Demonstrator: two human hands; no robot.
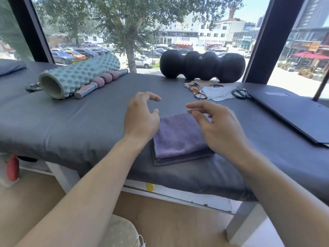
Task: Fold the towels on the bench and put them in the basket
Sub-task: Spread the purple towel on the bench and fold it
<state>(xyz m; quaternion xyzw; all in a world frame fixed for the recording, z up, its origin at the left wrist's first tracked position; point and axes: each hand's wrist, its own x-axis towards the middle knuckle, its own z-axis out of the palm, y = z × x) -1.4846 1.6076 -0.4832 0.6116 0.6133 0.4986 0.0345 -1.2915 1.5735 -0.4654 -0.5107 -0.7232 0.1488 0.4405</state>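
Both hands hover with loosely curled fingers and hold nothing: the left hand just left of a folded purple towel, the right hand over its right side. That towel lies near the front edge of the grey tabletop; a ridged foam roller rests far left.

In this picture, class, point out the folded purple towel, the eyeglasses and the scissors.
folded purple towel (179, 138), head view, middle of its top layer.
eyeglasses (197, 90), head view, on the frame.
scissors (239, 93), head view, on the black handles.
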